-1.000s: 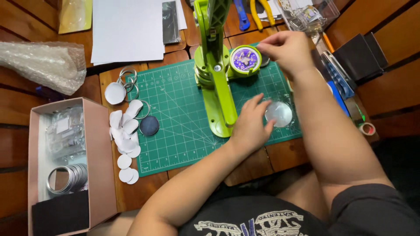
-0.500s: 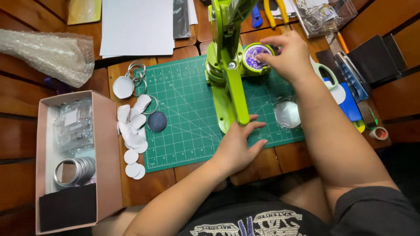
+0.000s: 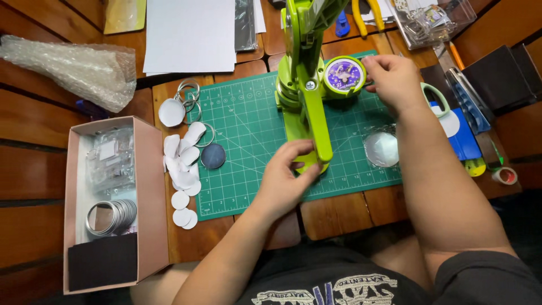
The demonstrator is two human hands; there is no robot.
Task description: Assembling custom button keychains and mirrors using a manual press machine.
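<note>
A bright green button press (image 3: 305, 90) stands on a green cutting mat (image 3: 248, 147). My left hand (image 3: 285, 178) rests on the near end of the press base, fingers curled around it. My right hand (image 3: 392, 79) touches the right side of the round die (image 3: 344, 75), which holds a purple printed disc. A clear round film piece (image 3: 381, 148) lies on the mat just right of the press, under my right forearm.
Left of the mat lie white paper circles (image 3: 183, 164), a dark round disc (image 3: 213, 156) and metal key rings (image 3: 189, 93). A pink box (image 3: 113, 203) holds stacked metal rings. Bubble wrap (image 3: 68, 68), white paper (image 3: 189, 34), scissors (image 3: 437, 99) and tape rolls (image 3: 504, 175) surround the mat.
My left hand has moved left from the clear film piece to the near end of the press base. My right hand stays at the die. The view has shifted.
</note>
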